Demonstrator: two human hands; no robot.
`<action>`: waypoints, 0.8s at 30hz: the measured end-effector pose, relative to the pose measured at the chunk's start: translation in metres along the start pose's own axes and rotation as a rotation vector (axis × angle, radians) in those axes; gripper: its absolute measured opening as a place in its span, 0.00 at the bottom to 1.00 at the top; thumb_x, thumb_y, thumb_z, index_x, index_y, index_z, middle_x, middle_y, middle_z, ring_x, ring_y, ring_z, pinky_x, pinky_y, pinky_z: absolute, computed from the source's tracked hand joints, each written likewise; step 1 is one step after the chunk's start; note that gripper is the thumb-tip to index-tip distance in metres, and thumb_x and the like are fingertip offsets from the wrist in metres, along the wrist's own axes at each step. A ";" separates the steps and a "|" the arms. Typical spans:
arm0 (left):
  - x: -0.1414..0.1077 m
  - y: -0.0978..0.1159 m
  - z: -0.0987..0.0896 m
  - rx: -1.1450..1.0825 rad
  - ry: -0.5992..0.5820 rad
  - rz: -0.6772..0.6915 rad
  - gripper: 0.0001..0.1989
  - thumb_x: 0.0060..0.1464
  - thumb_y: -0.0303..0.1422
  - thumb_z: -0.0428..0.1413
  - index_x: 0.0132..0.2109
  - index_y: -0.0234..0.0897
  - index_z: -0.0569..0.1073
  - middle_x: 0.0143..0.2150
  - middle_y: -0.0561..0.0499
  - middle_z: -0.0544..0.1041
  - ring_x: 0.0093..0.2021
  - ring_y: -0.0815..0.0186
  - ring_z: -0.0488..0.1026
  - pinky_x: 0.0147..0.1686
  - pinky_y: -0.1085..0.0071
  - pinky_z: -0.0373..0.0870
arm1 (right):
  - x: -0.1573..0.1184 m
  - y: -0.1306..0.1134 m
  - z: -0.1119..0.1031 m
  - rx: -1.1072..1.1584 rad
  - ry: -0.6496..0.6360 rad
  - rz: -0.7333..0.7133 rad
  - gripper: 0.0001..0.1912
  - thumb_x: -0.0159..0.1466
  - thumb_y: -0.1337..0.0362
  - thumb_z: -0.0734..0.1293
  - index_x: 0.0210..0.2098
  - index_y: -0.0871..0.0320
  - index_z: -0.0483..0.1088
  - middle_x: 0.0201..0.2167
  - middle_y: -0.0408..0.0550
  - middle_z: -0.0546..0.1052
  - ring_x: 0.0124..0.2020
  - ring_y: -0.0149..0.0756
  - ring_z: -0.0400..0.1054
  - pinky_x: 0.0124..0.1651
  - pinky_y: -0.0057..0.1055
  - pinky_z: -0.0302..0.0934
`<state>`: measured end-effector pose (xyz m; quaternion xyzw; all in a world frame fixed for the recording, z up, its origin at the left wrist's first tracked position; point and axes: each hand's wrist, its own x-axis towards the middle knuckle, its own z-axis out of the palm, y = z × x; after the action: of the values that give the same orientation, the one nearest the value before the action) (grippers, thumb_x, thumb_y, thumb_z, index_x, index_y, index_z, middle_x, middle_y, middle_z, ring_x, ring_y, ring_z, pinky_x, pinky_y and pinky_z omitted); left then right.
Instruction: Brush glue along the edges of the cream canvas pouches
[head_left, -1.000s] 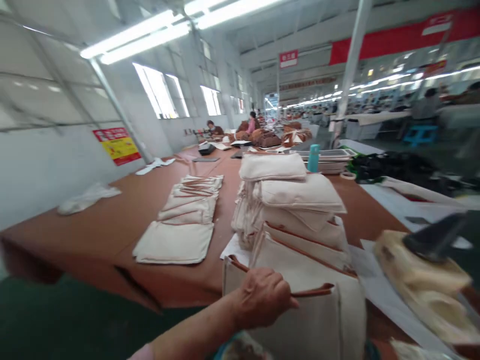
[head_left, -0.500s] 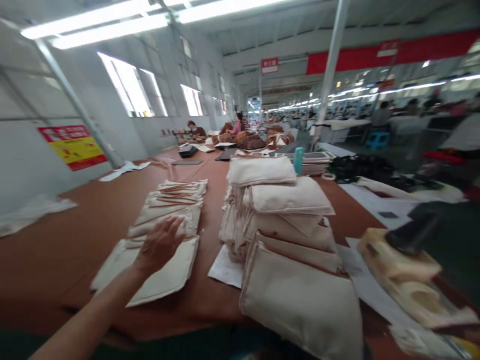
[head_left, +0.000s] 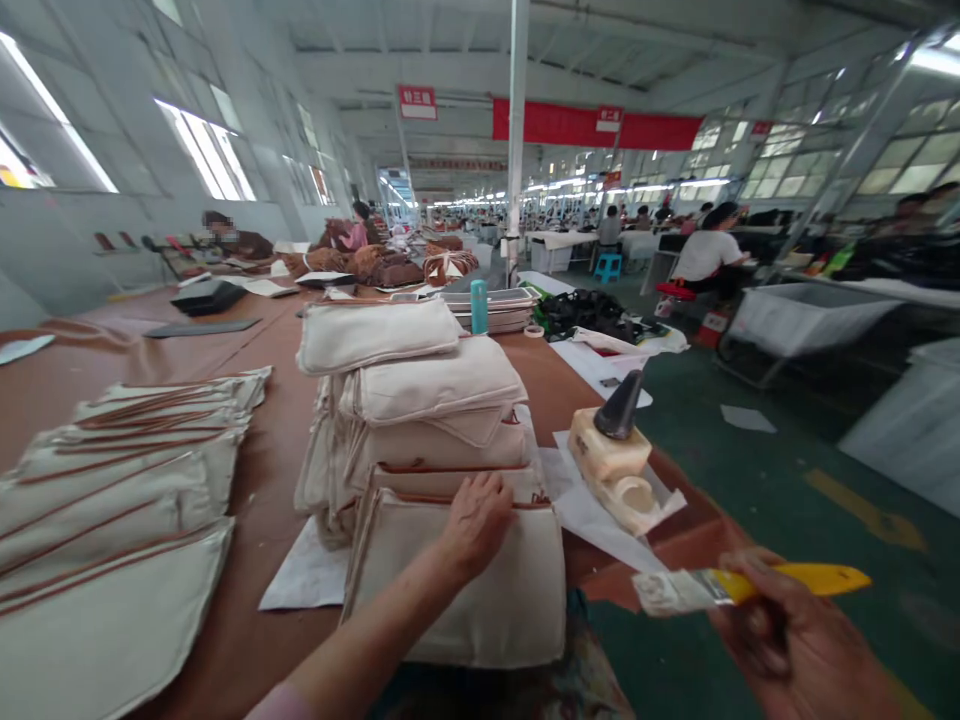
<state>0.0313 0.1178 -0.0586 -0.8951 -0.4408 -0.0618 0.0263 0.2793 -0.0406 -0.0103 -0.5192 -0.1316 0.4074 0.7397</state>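
My left hand [head_left: 478, 522] is at the top edge of the front cream cloth pouch [head_left: 465, 610], fingers bent together over the edge and thumb hidden. Behind this pouch rises a stack of similar padded pouches [head_left: 442, 385] with brown trim. My right hand [head_left: 787, 620], at the lower right, is closed round the yellow handle of a flat paintbrush [head_left: 682, 592]. The brush's pale, caked bristles point left, apart from the pouches. Left of the stack, a row of overlapping cream pouches [head_left: 127, 500] lies on the brown table covering [head_left: 274, 440].
A stained cream container [head_left: 611, 455] with a dark cone on it stands on white paper at the table's right edge. A turquoise bottle [head_left: 478, 307] is behind the stack. Black straps [head_left: 592, 315] lie farther back. Several people work in the background; a white bin [head_left: 817, 315] stands right.
My left hand has moved from the left row of pouches to the front pouch of the stack. My right hand with the paintbrush has come into view. The camera has turned right.
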 end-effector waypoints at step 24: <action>-0.096 0.010 -0.039 -0.272 0.355 0.068 0.11 0.65 0.32 0.52 0.34 0.40 0.75 0.31 0.49 0.71 0.35 0.64 0.67 0.33 0.70 0.65 | -0.013 0.000 -0.005 0.063 -0.023 -0.047 0.16 0.50 0.62 0.80 0.28 0.59 0.70 0.15 0.36 0.60 0.14 0.24 0.50 0.14 0.18 0.49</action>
<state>-0.0216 0.0324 -0.0326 -0.8799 -0.3862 -0.2763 -0.0156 0.2742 -0.0533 -0.0095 -0.4879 -0.1393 0.3999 0.7633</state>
